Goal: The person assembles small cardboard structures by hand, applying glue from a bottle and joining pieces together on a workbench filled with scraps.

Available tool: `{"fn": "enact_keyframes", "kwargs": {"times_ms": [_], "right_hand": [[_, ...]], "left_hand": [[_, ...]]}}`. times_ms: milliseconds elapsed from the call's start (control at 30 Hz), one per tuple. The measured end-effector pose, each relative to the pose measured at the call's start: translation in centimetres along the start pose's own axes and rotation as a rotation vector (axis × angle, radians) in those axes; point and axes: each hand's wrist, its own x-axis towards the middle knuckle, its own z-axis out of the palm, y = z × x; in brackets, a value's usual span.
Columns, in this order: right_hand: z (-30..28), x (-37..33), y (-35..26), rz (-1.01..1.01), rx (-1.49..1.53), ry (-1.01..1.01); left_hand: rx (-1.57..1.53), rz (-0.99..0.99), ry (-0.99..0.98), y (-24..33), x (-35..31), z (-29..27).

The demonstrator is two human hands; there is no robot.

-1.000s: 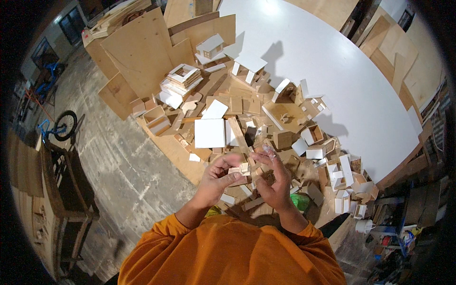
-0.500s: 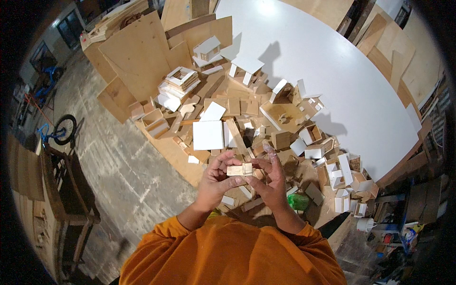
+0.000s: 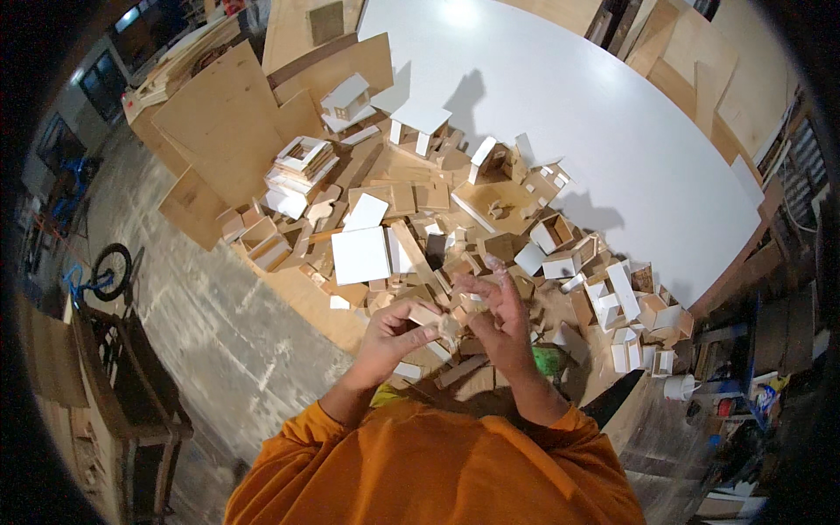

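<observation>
Between the thumb and fingers of my left hand (image 3: 388,339) is a small pale wooden piece (image 3: 426,317), tilted. At its right end sits a blurred lump whose shape I cannot make out. My right hand (image 3: 506,337) is just right of the piece, its fingers apart and raised, with dust on the fingertips. Nothing shows in its grip, though the thumb side is partly smeared. Past my hands lie a white square panel (image 3: 360,255) and a heap of small wooden offcuts.
Small white-and-wood model houses (image 3: 420,121) stand along the far side beside a large white board (image 3: 560,114). Plywood sheets (image 3: 220,109) lean at the far left. A green object (image 3: 549,360) lies by my right wrist. The concrete floor (image 3: 201,297) holds a bicycle (image 3: 112,271).
My right hand has moved off the wooden piece and its fingers have spread. The piece has tilted in my left hand. The whole view has shifted slightly.
</observation>
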Motion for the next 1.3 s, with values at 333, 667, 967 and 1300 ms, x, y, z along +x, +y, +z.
{"fn": "enact_keyframes", "kwargs": {"times_ms": [333,667,967,1300], "right_hand": [[-2.1,1.7,-4.9,-0.133,-0.510,-0.466],[-3.4,0.8,-3.8,-0.238,-0.498,-0.181],[-4.4,0.5,-4.2,-0.142,-0.531,0.024],[-4.0,1.0,-2.1,-0.184,-0.745,0.033]], "left_hand": [[0.131,-0.144,-0.552,0.0,3.7,-1.3],[0.109,-0.274,-0.321,-0.6,3.5,-0.6],[0.828,0.310,0.120,-2.2,6.0,2.1],[1.289,0.627,-0.015,-1.7,7.2,3.0]]}}
